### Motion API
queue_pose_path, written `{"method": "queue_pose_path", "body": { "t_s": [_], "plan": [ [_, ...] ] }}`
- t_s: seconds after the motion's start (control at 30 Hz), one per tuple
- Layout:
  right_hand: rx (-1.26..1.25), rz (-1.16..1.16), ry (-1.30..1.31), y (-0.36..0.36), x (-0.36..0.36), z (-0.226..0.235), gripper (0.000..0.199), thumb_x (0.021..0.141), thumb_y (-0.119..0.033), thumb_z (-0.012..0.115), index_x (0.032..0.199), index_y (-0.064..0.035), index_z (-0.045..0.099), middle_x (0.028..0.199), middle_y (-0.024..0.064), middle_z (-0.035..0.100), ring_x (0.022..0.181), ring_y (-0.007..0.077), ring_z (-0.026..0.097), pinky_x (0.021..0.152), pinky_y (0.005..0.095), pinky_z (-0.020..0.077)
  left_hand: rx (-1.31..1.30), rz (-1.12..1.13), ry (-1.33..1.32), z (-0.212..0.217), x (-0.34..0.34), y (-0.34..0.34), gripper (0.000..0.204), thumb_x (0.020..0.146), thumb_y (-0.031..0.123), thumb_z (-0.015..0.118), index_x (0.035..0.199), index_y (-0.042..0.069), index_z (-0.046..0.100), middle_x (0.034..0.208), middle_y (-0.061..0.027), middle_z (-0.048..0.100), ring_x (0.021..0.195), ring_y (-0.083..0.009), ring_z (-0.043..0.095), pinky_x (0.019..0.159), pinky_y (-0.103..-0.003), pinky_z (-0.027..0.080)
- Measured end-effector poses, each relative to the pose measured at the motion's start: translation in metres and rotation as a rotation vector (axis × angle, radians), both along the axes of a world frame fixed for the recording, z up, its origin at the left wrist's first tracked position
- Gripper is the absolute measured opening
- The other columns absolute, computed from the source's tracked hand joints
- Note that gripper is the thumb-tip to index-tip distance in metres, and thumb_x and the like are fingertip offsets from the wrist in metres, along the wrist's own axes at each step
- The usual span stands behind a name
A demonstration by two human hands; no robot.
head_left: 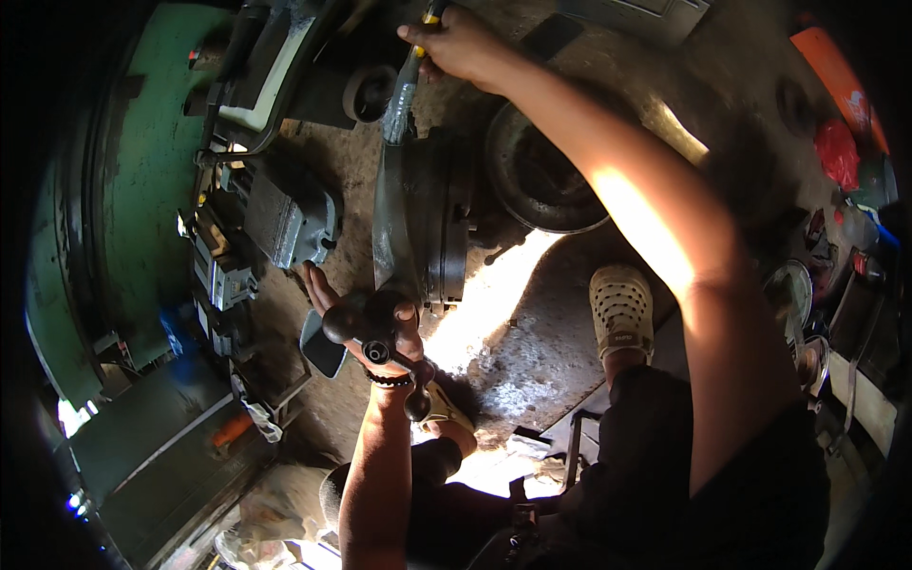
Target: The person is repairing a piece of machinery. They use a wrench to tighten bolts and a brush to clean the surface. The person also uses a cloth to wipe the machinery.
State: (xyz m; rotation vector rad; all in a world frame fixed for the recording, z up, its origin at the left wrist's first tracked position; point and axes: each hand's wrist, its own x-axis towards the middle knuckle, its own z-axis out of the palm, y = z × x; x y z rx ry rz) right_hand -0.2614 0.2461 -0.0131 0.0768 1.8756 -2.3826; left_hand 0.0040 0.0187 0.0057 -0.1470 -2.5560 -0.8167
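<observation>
My left hand [407,340] is around a dark crank handle [377,352] with rounded ball ends. Some fingers stretch past its upper left side and the thumb bends at its right; the crank hides much of the palm. Higher up, my right hand [463,46] is closed on a slim tool with a yellow-and-black handle [422,46]. A pale, shiny length [400,106] runs down from it toward a long grey machine part [389,228]; I cannot tell the tool's exact kind. A round dark machine body [442,223] stands beside that part.
A grey metal block [283,217] like a vise lies left of the machine. A round dark pan [541,176] sits on the floor under my right forearm. Green machinery [157,152] fills the left side. My clogs [622,309] stand among pale shavings. A red bag [836,155] lies far right.
</observation>
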Motion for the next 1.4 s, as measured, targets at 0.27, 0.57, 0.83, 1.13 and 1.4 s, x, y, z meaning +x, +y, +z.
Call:
{"method": "queue_pose_path", "body": {
  "t_s": [0.27,0.57,0.83,1.13,1.4],
  "plan": [
    [0.409,-0.365,0.392,0.004,-0.010,-0.041,0.023,0.091,-0.019,0.070,0.100,-0.0022,0.055,0.088,0.0220,0.063,0.085,0.0420,0.063,0.074,0.0474,0.0502,-0.025,-0.149,0.049,0.004,-0.003,0.004,0.083,0.099,0.043,0.056,0.157,-0.005,0.021,0.158,-0.0214,0.034,0.143,-0.0324,0.037,0.119,-0.046,0.028],
    [0.484,-0.508,0.516,0.003,0.005,-0.036,0.021,0.093,-0.022,0.069,0.099,-0.0048,0.058,0.083,0.0140,0.063,0.079,0.0313,0.063,0.072,0.0428,0.0504,-0.126,-0.175,0.092,0.003,0.001,0.003,0.077,0.101,0.045,0.049,0.157,-0.001,0.024,0.156,-0.0210,0.037,0.140,-0.0311,0.041,0.117,-0.045,0.031],
    [0.409,-0.639,0.489,0.073,0.021,-0.037,0.024,0.091,-0.017,0.074,0.087,-0.0052,0.053,0.072,0.0087,0.058,0.065,0.0223,0.056,0.062,0.0379,0.0477,-0.216,-0.187,0.129,0.002,-0.002,-0.007,0.073,0.103,0.047,0.044,0.157,0.002,0.025,0.155,-0.0206,0.039,0.138,-0.0299,0.044,0.115,-0.045,0.033],
    [-0.272,-0.493,0.069,0.117,0.039,-0.039,0.029,0.099,-0.032,0.068,0.095,-0.0065,0.057,0.072,0.0028,0.057,0.055,0.0130,0.057,0.048,0.0289,0.0490,-0.274,-0.160,0.171,-0.003,-0.007,-0.003,0.069,0.105,0.049,0.038,0.158,0.006,0.028,0.153,-0.0202,0.042,0.135,-0.0285,0.048,0.113,-0.044,0.036],
    [-0.396,-0.469,-0.130,0.127,0.048,-0.030,0.031,0.099,-0.036,0.066,0.099,-0.0062,0.061,0.074,0.0048,0.058,0.055,0.0150,0.055,0.049,0.0303,0.0482,-0.315,-0.127,0.200,-0.004,-0.008,-0.001,0.066,0.108,0.051,0.032,0.158,0.010,0.029,0.151,-0.0198,0.044,0.132,-0.0273,0.051,0.111,-0.044,0.039]
  ]
}}
